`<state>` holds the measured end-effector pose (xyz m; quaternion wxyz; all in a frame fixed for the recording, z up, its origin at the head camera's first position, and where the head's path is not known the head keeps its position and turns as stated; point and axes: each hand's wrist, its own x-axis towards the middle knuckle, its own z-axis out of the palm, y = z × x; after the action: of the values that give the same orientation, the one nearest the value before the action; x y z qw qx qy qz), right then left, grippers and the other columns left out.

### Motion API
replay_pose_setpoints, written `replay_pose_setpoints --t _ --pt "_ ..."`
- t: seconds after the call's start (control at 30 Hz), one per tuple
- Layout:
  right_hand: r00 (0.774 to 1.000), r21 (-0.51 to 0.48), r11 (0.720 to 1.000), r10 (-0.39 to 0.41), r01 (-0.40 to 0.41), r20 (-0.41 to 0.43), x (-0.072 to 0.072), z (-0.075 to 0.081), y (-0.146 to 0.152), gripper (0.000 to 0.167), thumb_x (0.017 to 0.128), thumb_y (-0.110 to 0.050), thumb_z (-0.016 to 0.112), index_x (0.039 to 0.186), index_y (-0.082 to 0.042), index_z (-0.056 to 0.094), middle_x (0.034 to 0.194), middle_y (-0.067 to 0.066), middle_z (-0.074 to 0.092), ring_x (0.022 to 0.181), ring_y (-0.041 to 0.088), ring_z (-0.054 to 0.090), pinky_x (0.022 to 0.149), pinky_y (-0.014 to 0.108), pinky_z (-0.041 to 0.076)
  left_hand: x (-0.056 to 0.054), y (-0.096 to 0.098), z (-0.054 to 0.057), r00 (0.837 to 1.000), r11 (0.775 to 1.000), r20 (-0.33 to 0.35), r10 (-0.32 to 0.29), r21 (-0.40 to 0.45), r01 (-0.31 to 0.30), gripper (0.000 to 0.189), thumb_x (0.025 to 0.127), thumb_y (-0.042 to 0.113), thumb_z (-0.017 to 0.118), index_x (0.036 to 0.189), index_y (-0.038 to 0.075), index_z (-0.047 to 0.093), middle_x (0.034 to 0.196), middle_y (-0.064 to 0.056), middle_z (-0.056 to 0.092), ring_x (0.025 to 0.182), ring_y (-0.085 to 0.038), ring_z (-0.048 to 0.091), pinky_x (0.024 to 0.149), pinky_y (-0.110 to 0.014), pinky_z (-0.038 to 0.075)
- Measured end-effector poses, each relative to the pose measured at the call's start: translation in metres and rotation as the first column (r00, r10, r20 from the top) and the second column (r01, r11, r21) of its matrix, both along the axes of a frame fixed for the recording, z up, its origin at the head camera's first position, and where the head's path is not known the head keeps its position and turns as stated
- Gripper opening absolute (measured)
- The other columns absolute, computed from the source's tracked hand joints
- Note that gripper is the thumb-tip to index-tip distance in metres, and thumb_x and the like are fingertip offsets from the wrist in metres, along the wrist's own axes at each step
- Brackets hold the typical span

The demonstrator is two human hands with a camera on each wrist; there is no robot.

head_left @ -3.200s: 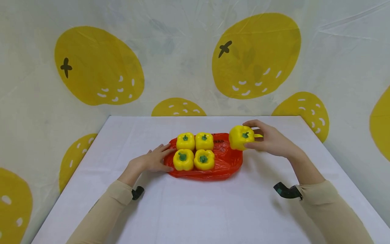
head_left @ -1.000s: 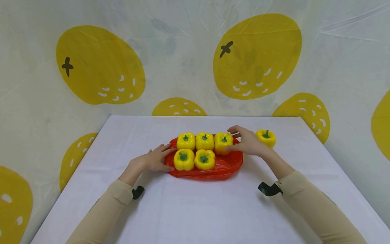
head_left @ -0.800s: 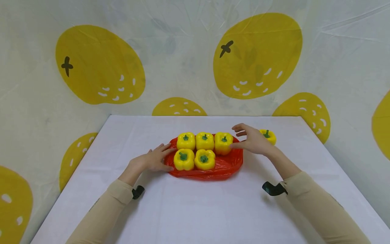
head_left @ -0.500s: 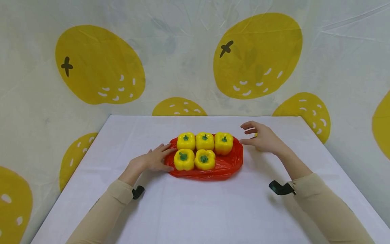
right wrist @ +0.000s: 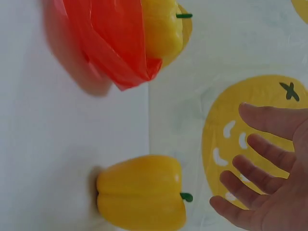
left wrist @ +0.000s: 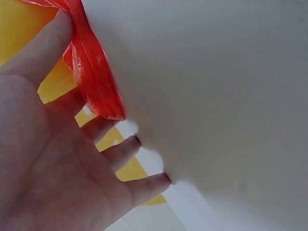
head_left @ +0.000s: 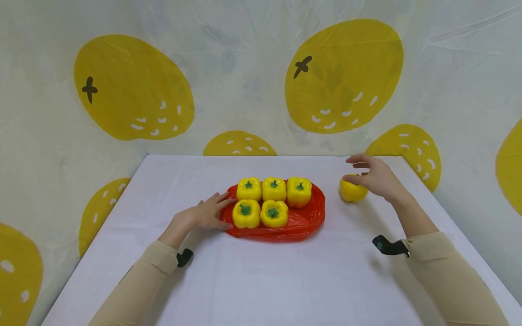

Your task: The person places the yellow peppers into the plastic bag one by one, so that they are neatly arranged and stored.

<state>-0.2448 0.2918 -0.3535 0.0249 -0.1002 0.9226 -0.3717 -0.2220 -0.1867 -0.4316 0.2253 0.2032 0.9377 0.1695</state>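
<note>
On the white table lies a red plastic bag (head_left: 303, 222) carrying several yellow bell peppers, three in the far row and two in the near row. My left hand (head_left: 208, 213) rests with spread fingers against the bag's left end; in the left wrist view its thumb and index finger touch the crinkled red plastic (left wrist: 94, 72). A single yellow bell pepper (head_left: 351, 192) stands on the table right of the bag, its stem partly hidden. Over it hovers my right hand (head_left: 379, 177), fingers apart and holding nothing. The right wrist view shows this pepper (right wrist: 139, 192) apart from the fingers.
The white-covered table (head_left: 261, 276) runs back to a pale curtain (head_left: 244, 68) printed with large yellow fruit. Dark wrist mounts (head_left: 390, 246) stick out at both beige sleeves.
My right hand set a pepper at the bag's far right, released it and moved right, over the lone pepper. The left hand has stayed at the bag's left end.
</note>
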Motion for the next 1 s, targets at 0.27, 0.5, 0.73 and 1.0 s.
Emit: replay_pose_setpoints --t 0.27,0.5,0.73,1.0 --pt "0.998 0.013 0.999 -0.036 0.035 0.043 -0.006 -0.008 0.021 0.066 0.096 -0.030 0.075 0.148 0.000 0.046 0.152 0.029 0.042 0.140 0.049 0.035 0.108 0.070 0.035 0.001 0.000 -0.002 1.000 1.000 0.007 0.009 0.008 -0.009 0.085 0.092 0.043 0.074 0.162 0.019 0.032 0.170 -0.014 0.015 0.154 -0.044 0.009 0.114 -0.076 0.011" --pt "0.989 0.011 1.000 -0.019 0.018 0.149 -0.011 -0.013 0.034 0.074 0.096 -0.035 0.075 0.153 -0.002 0.040 0.159 0.029 0.031 0.145 0.050 0.026 0.109 0.073 0.029 0.002 0.000 -0.002 1.000 1.000 0.002 0.007 0.012 -0.007 0.085 0.092 0.044 0.074 0.162 0.020 0.032 0.170 -0.014 0.016 0.154 -0.045 0.009 0.113 -0.076 0.011" --pt "0.980 0.032 0.999 0.028 -0.034 0.197 -0.014 -0.017 0.042 0.076 0.097 -0.031 0.073 0.155 -0.001 0.036 0.159 0.030 0.030 0.145 0.052 0.026 0.108 0.075 0.028 0.001 0.000 -0.002 1.000 1.000 0.006 0.007 0.018 -0.007 0.086 0.092 0.044 0.074 0.163 0.020 0.032 0.170 -0.014 0.016 0.154 -0.045 0.009 0.113 -0.076 0.011" --pt "0.965 0.009 0.996 0.088 -0.093 0.247 -0.020 -0.030 0.046 0.077 0.095 -0.025 0.075 0.156 -0.003 0.035 0.161 0.029 0.028 0.144 0.054 0.026 0.108 0.076 0.026 0.001 -0.001 -0.002 1.000 1.000 0.001 0.008 0.013 -0.008 0.085 0.092 0.043 0.075 0.162 0.020 0.032 0.170 -0.013 0.016 0.154 -0.044 0.009 0.113 -0.076 0.011"
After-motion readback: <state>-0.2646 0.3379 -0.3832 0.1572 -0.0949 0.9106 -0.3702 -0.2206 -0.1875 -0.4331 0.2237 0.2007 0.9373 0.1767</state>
